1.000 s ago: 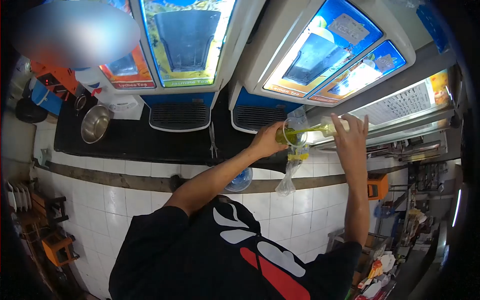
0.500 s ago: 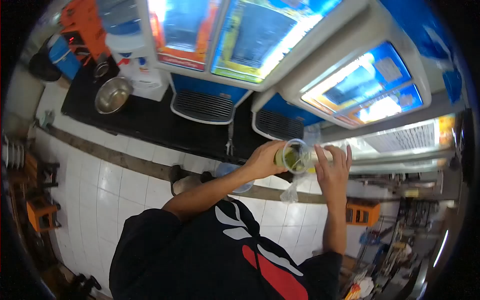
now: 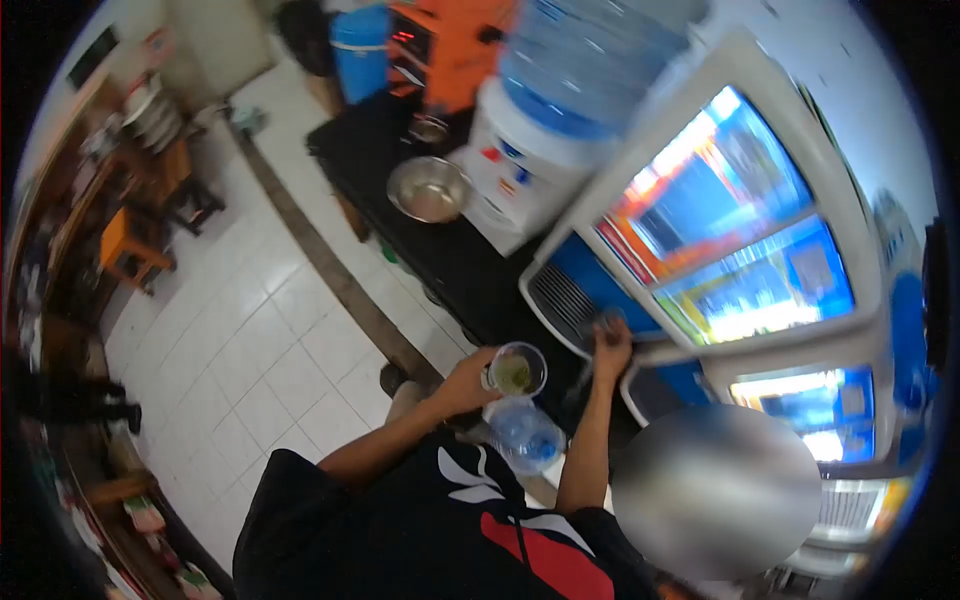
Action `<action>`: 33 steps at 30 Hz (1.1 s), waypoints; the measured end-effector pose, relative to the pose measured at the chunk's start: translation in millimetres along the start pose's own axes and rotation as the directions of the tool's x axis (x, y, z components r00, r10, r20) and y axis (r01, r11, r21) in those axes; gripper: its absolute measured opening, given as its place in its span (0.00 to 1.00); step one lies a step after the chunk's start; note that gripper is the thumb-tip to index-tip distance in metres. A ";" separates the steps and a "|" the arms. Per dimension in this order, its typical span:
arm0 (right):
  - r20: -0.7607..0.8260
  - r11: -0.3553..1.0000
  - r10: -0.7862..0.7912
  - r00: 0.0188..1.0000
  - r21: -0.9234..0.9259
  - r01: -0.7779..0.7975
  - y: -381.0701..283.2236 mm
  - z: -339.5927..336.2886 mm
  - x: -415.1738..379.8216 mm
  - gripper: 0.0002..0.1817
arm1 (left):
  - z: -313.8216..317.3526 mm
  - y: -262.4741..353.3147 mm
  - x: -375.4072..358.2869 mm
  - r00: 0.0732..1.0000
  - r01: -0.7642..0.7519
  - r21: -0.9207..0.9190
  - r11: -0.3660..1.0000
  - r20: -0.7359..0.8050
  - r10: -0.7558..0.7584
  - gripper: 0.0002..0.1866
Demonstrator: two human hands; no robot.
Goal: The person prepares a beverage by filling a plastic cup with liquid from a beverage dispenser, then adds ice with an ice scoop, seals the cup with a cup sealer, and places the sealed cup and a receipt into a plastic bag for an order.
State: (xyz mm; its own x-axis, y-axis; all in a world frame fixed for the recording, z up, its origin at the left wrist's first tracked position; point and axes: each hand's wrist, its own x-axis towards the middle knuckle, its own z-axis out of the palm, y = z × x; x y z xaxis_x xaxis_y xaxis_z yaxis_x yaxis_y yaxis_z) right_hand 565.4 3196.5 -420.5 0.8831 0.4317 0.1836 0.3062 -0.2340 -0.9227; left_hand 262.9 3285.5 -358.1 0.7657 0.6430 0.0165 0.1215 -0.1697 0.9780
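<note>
My left hand is wrapped round a clear plastic cup with green contents, its open top facing up toward me. To the right, my right hand is at the front edge of a drink dispenser's drip tray. Its fingers are curled together around something small and dark, too blurred to name. Below the cup, a clear bluish water jug stands low beside the counter.
A black counter carries a metal bowl, a water dispenser and lit drink dispensers. Behind stand an orange machine and a blue container. An orange stool is at left. A blurred oval hides the lower right.
The view has turned toward the water dispenser. My right hand has left the side of the cup and reached to the drip tray. My left hand still holds the cup.
</note>
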 end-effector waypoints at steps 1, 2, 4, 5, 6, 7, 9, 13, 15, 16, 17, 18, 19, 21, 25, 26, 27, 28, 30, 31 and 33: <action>-0.034 0.999 -0.023 0.999 -0.024 0.022 -1.1 13.3 2.8 0.28 | -18.9 -8.9 -7.5 0.999 0.002 -0.011 1.000 -0.045 -0.003 0.38; -0.058 0.976 0.034 0.998 0.216 -0.021 33.4 28.2 11.3 0.27 | -35.6 -22.8 -13.8 0.996 0.001 -0.023 1.000 -0.088 -0.003 0.38; -0.101 0.988 -0.009 0.995 -0.155 -0.007 10.9 37.1 9.0 0.23 | -73.3 -37.0 -25.0 0.986 0.007 -0.011 1.000 -0.169 -0.009 0.38; -0.141 0.975 -0.084 0.986 -0.215 0.052 44.3 38.3 15.1 0.26 | -93.7 -40.4 -32.3 0.978 0.023 0.012 1.000 -0.205 -0.020 0.38; -0.151 0.972 -0.031 0.988 -0.235 -0.006 54.8 37.8 14.8 0.27 | -114.9 -43.9 -38.4 0.971 0.042 0.031 0.999 -0.237 -0.033 0.37; -0.175 0.960 -0.114 0.978 -0.274 0.063 63.4 39.0 12.3 0.28 | -135.7 -47.5 -44.1 0.963 0.041 0.032 0.999 -0.267 -0.031 0.38; -0.221 0.950 -0.193 0.956 -0.284 0.126 66.3 48.4 -0.7 0.31 | -177.7 -54.0 -55.1 0.947 0.046 0.022 0.999 -0.319 -0.036 0.38; -0.318 0.817 -0.223 0.921 -0.576 -0.001 -0.9 79.8 -48.4 0.26 | -256.9 -60.1 -58.6 0.903 0.021 -0.037 0.999 -0.428 -0.035 0.39; -0.208 0.768 -0.118 0.971 -0.639 -0.044 -21.6 115.9 -70.7 0.20 | -293.9 -60.9 -58.3 0.879 0.039 -0.066 0.997 -0.473 -0.066 0.39; -0.091 0.684 0.048 0.995 -0.723 -0.099 -69.7 149.9 -93.7 0.17 | -311.5 -63.0 -57.2 0.871 0.056 -0.056 0.997 -0.485 -0.076 0.39; 0.095 0.788 -0.019 0.995 -0.611 0.073 -53.3 182.4 -102.9 0.14 | -327.8 -66.0 -54.4 0.858 0.077 -0.049 0.996 -0.506 -0.091 0.39; 0.273 0.863 -0.110 0.956 -0.450 0.228 -51.2 219.9 -111.5 0.13 | -344.4 -69.9 -51.2 0.842 0.040 -0.036 0.999 -0.537 -0.053 0.39; 0.429 0.871 -0.067 0.901 -0.415 0.262 -47.8 269.2 -115.5 0.12 | -361.7 -75.1 -46.1 0.819 0.005 -0.019 1.000 -0.573 -0.015 0.39; 0.716 0.873 -0.004 0.698 -0.339 0.352 -75.3 368.8 -117.4 0.11 | -394.7 -91.2 -29.9 0.781 -0.063 -0.103 0.993 -0.624 -0.016 0.41; 0.924 0.891 -0.191 0.332 0.022 0.454 -128.6 569.7 -96.6 0.11 | -470.8 -102.2 -10.9 0.677 -0.112 -0.130 0.985 -0.736 -0.020 0.44; 0.927 0.885 -0.202 0.316 0.034 0.464 -153.9 618.3 -92.6 0.11 | -497.6 -95.9 -3.6 0.673 -0.100 -0.150 0.984 -0.738 -0.045 0.45; 0.931 0.879 -0.203 0.304 0.036 0.476 -199.3 661.7 -88.4 0.11 | -524.0 -99.8 9.4 0.672 -0.089 -0.182 0.979 -0.737 -0.076 0.45; 0.934 0.868 -0.199 0.298 0.027 0.496 -229.6 694.5 -78.7 0.11 | -547.8 -104.4 18.2 0.644 -0.074 -0.143 0.987 -0.763 -0.063 0.46; 0.939 0.890 -0.270 0.214 0.158 0.427 -263.6 781.2 -47.4 0.10 | -600.7 -109.9 29.0 0.584 -0.044 -0.041 0.998 -0.812 -0.007 0.46; 0.938 0.904 -0.289 0.192 0.202 0.376 -277.9 815.6 -26.3 0.10 | -619.7 -119.3 40.0 0.534 -0.029 -0.001 1.000 -0.845 0.015 0.46; 0.849 0.826 -0.486 0.206 0.370 0.425 -307.9 899.8 34.8 0.10 | -666.6 -111.8 52.4 0.499 -0.020 -0.018 1.000 -0.866 -0.005 0.45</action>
State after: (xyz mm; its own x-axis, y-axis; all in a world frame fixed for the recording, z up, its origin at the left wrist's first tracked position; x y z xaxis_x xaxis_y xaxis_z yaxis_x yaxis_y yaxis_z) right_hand 182.1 4067.4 -435.0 -0.2693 0.9424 0.1985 0.4964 0.3124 -0.8099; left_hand -131.6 3836.0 -327.9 -0.1654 0.9690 0.1832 0.0951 -0.1692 0.9810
